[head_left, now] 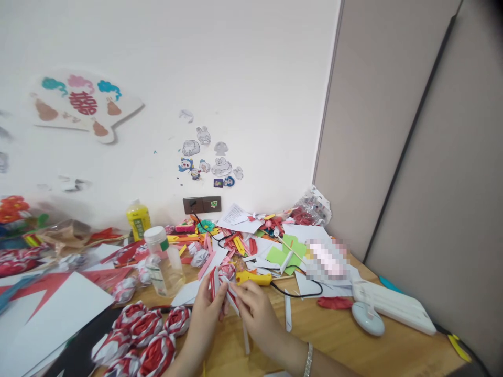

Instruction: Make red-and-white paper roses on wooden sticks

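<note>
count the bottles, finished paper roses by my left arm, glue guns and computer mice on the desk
Bottles: 2, a yellow bottle and a clear bottle
Finished red-and-white paper roses: about 6, front ones cut off by the frame
Yellow glue gun: 1
White mouse: 1
Total: about 10

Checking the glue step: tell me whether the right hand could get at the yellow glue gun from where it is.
Probably yes. The right hand is pinching the red-and-white paper strips together with the left hand, and the yellow glue gun lies on the table just beyond its fingers with nothing between; it would have to let go first.
</note>
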Demonstrator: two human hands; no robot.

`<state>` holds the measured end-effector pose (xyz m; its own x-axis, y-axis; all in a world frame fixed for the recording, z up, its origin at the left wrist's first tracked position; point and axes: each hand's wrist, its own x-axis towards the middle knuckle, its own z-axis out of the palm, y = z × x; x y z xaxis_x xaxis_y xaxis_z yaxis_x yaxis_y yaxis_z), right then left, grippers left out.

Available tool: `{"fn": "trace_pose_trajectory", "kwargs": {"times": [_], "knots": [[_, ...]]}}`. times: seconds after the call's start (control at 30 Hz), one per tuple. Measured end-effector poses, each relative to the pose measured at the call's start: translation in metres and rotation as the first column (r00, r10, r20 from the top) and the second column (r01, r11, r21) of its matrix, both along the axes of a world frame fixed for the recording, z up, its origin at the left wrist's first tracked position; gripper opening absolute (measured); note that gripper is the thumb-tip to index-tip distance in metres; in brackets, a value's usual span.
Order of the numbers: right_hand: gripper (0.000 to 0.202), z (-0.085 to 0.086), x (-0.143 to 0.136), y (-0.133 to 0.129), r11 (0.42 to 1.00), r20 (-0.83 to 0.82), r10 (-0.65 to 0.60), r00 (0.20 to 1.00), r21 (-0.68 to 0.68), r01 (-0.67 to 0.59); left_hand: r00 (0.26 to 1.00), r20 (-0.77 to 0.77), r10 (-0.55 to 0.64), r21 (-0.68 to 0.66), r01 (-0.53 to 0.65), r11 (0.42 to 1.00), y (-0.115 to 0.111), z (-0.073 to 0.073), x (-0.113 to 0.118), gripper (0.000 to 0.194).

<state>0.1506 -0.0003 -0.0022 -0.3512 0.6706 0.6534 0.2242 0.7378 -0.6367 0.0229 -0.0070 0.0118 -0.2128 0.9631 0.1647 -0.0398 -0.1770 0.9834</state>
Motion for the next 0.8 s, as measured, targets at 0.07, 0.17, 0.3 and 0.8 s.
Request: {"fn": "trace_pose_trajectory", "kwargs": {"times": [0.07,0.17,0.3,0.8], "knots": [[0.031,0.001,-0.002,-0.002,0.999,0.001,0.006,1.000,-0.039,-0.006,1.000,0.010,0.028,0.008,-0.028,1.000,-0.002,0.003,0.002,0.053],[0.026,0.004,-0.002,-0.003,0.998,0.002,-0.008,1.000,-0.066,0.009,0.999,0.031,0.020,0.007,-0.020,1.000,-0.004,0.006,0.004,0.066],[0.029,0.009,0.002,-0.003,0.999,0.045,-0.032,0.998,-0.011,0.033,0.997,0.070,0.019,0.012,-0.020,1.000,-0.004,0.006,0.004,0.068],[0.028,0.011,0.002,-0.010,0.981,0.272,-0.164,0.948,0.143,0.129,0.962,0.273,-0.005,-0.079,0.028,0.996,-0.011,0.003,0.016,0.061]]}}
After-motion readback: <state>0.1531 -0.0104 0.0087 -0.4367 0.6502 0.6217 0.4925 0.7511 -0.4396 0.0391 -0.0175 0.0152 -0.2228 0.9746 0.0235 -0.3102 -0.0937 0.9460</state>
